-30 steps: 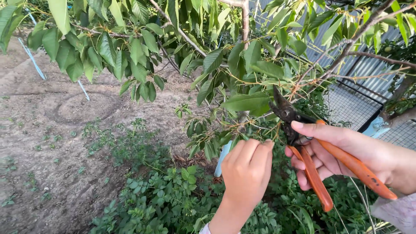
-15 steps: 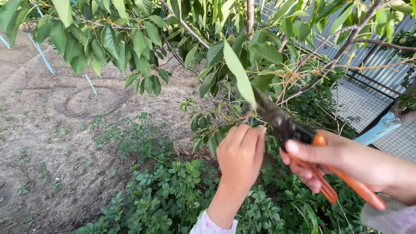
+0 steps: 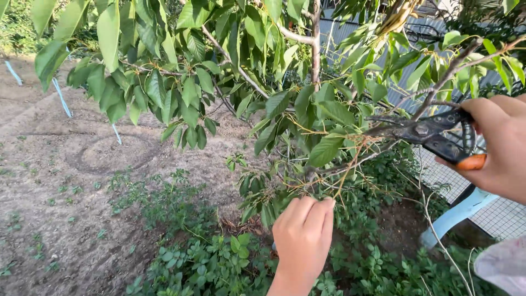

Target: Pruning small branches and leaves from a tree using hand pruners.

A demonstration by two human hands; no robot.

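Biggest worry from where I'm watching: the pruning shears (image 3: 433,134) have their blades pointing left into a real tangle of thin twigs (image 3: 350,159), so it'd be easy to catch the wrong stem or only half-bite one and tear the bark instead of slicing it. The other risk is the left hand (image 3: 303,238) sitting just below that same cluster. If the bunch springs or drops when something parts, those fingers (image 3: 318,211) are the nearest thing under it, and a slip of the blades downward heads their way too.

Right hand (image 3: 501,145) is wrapped tight round the orange grips at the right edge of the view, handles squeezed close, and the dark blades look nearly together around or right against a thin branch (image 3: 383,131); I can't tell for sure whether it's between them or beside them. Left hand is curled into a loose fist, fingertips pinched up into the low leaves and stems. Looks like it's gripping a twig there but the foliage hides what exactly. The blades sit up and to the right of it, clearly apart
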